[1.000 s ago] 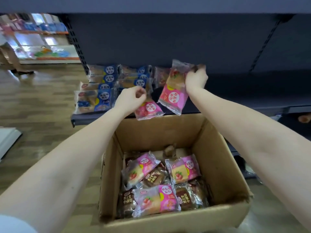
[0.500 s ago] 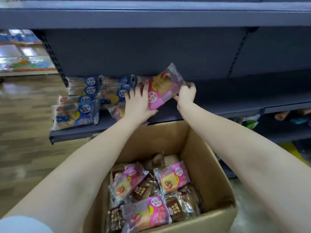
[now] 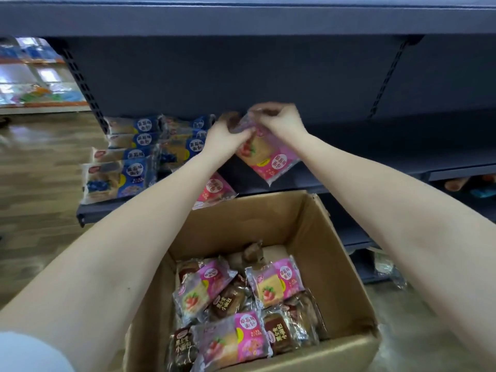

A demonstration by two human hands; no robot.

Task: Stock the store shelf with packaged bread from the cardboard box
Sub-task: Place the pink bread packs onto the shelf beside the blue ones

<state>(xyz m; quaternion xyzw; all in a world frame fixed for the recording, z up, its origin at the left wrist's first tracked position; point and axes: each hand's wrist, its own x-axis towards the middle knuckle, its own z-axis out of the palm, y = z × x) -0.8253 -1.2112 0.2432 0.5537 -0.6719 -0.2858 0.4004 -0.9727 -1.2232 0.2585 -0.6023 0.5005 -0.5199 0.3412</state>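
Both hands are up at the shelf (image 3: pixel 381 159), on one pink bread packet (image 3: pixel 269 161). Left hand (image 3: pixel 228 136) and right hand (image 3: pixel 280 122) each pinch the packet's top crimped end with curled fingers, and the hands almost touch. The packet hangs tilted, lower corner pointing down toward the shelf board; can't tell whether it touches the board. It sits in the gap to the right of the blue packets.

A second pink packet (image 3: pixel 214 189) lies flat at the shelf's front edge, partly under the left forearm and overhanging the lip a little. Blue bread packets (image 3: pixel 126 157) are stacked in rows on the shelf's left end.

The cardboard box (image 3: pixel 311 234) stands open, below and in front of the shelf, between the forearms. Inside it is a loose pile of pink packets (image 3: pixel 276 283) and brown packets (image 3: pixel 226 300), overlapping and covering most of the bottom.
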